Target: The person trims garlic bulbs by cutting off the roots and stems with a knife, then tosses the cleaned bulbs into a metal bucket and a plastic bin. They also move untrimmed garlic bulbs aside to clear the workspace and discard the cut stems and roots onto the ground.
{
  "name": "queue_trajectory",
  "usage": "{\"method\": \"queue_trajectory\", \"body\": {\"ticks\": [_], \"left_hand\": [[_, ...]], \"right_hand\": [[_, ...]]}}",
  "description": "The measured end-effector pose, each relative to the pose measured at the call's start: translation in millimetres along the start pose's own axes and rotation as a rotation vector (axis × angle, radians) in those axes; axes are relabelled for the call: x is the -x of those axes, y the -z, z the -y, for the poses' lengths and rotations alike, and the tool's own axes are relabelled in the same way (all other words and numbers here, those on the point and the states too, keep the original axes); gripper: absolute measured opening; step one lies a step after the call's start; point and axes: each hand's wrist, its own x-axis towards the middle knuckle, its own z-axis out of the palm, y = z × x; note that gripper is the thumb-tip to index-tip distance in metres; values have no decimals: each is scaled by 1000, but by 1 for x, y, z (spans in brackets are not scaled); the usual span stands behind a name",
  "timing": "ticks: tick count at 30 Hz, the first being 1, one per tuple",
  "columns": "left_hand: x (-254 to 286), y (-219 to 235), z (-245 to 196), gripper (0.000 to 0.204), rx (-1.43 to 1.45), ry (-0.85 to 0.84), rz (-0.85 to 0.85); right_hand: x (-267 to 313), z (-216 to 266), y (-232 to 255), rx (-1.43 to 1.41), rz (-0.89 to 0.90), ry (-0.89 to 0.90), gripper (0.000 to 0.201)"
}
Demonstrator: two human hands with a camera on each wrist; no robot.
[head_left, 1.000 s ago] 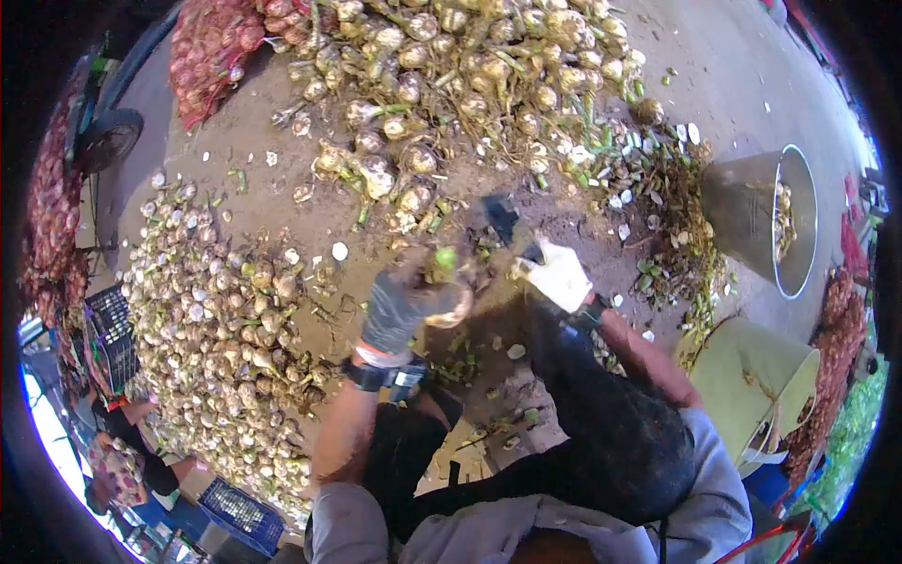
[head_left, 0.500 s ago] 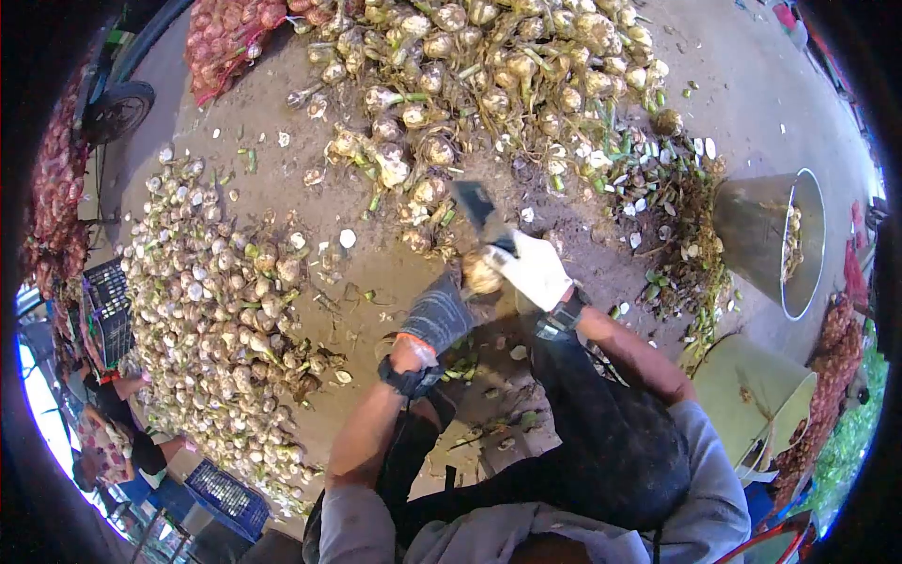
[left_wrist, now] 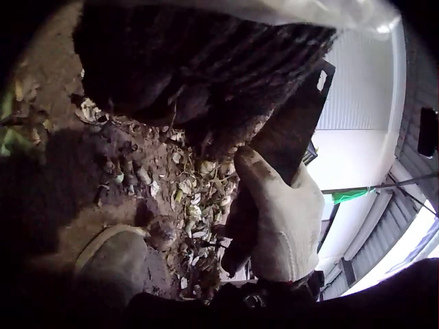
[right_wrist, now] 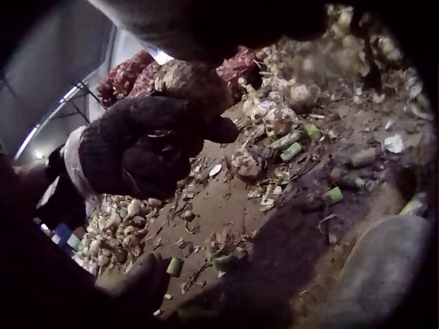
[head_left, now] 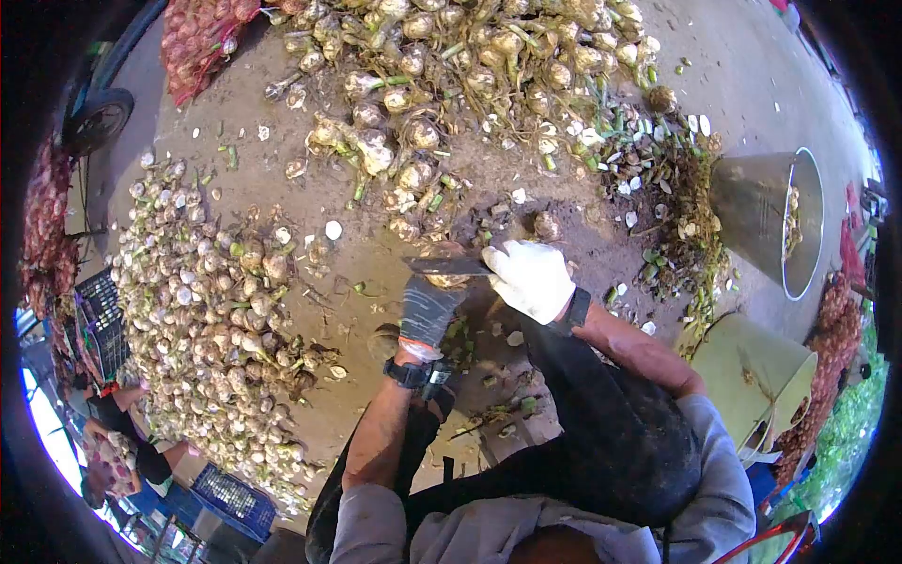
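Note:
My left hand (head_left: 430, 315), in a dark striped glove, grips a garlic bulb (head_left: 445, 280) in front of my knees. In the right wrist view the dirty, roundish garlic bulb (right_wrist: 192, 83) sits up between the fingers of that left hand (right_wrist: 140, 147). My right hand (head_left: 533, 280), in a white glove, holds a broad dark-bladed knife (head_left: 442, 266). In the head view its blade points left and crosses over the bulb, partly covering it. The left wrist view shows the blade (left_wrist: 300, 127) close beside the dark glove, with the right thumb laid toward it.
A large heap of stalked garlic bulbs (head_left: 451, 75) lies ahead, trimmed bulbs (head_left: 207, 310) at the left. Scraps (head_left: 648, 179) litter the ground at right, beside a metal bucket (head_left: 756, 207) and a pale green bucket (head_left: 742, 376). Another person (head_left: 117, 451) is at the far left.
The hands have come together at the bulb. The knife blade has swung from pointing up and away to lying leftward across the bulb.

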Motion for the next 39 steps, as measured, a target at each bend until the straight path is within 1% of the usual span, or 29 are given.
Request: {"method": "queue_trajectory", "body": {"ticks": [1, 5, 7, 9, 10, 11, 13, 14, 15, 16, 17, 18, 19, 20, 21, 22, 23, 24, 25, 26, 27, 29, 30, 31, 34, 35, 37, 38, 39], "left_hand": [[1, 1, -2, 37, 41, 38, 25], [2, -3, 21, 35, 9, 18, 52], [4, -5, 15, 34, -78, -207, 44], [4, 4, -12, 41, -532, -536, 24], [3, 15, -26, 42, -687, -767, -9], [3, 14, -27, 42, -687, -765, -18], [8, 12, -29, 46, -19, -169, 71], [1, 14, -23, 49, -128, -287, 27], [-6, 20, -20, 49, -129, -294, 29], [-12, 26, -16, 50, -244, -171, 28], [-17, 34, -12, 52, -358, -44, 24], [-27, 39, 6, 51, -289, 49, -44], [-44, 43, 24, 51, -289, 48, -47], [-63, 46, 41, 49, -447, -51, -109], [-75, 48, 38, 48, -602, -155, -172], [-81, 46, 35, 47, -576, -75, -115], [-85, 41, 32, 47, -573, -79, -114], [-87, 36, 31, 48, -632, -35, -136], [-90, 33, 37, 49, -690, 10, -157], [-96, 33, 56, 48, -640, 77, -126], [-92, 33, 57, 48, -639, 75, -120], [-75, 36, 59, 39, -129, 75, -55], [-68, 38, 58, 35, -55, 180, -23], [-60, 37, 57, 35, -55, 182, -24], [-37, 26, 33, 34, 478, 100, -179], [-34, 31, 23, 34, 480, 101, -181], [-30, 43, 0, 35, -854, -630, -215], [-24, 44, -11, 35, -657, -461, -172], [-22, 45, -19, 35, -657, -464, -178]], "right_hand": [[0, 1, 2, 28, 12, 21, 20], [-3, 5, 8, 70, 25, 44, 18], [2, -12, -12, 29, 14, 15, 13], [4, -42, -25, 221, 178, -183, 9], [16, -58, -29, 207, 125, -214, 10], [21, -70, -29, 194, 76, -231, 11], [22, -53, -12, 143, 5, -187, 11], [16, -47, -10, 102, -34, -174, 11], [12, -43, -10, 57, -66, -162, 12], [10, -46, -17, 16, -4, -256, 20], [9, -47, -25, 12, 1, -253, 20], [8, -50, -34, -52, 57, -409, 24], [7, -53, -42, -115, 112, -565, 28], [8, -56, -49, -199, 123, -570, 35], [5, -55, -47, -196, 119, -570, 35], [0, -54, -46, -280, 144, -564, 35], [-3, -52, -45, -367, 170, -559, 35], [-6, -52, -49, -475, 114, -535, 34], [-13, -45, -42, -475, 111, -539, 34], [-20, -39, -35, -350, 112, -572, 32], [-24, -34, -31, -224, 115, -604, 31], [-26, -36, -37, -163, 84, -543, 25], [-28, -37, -41, -92, 67, -449, 22], [-28, -37, -43, -21, 49, -353, 19], [-28, -30, -40, -14, -59, -211, 15], [-28, -27, -37, 0, -116, -158, 13], [-25, -43, -42, 49, 63, -218, 15], [-15, -57, -46, 61, 38, -192, 18], [-10, -55, -39, -3, 82, -321, 21]]}}
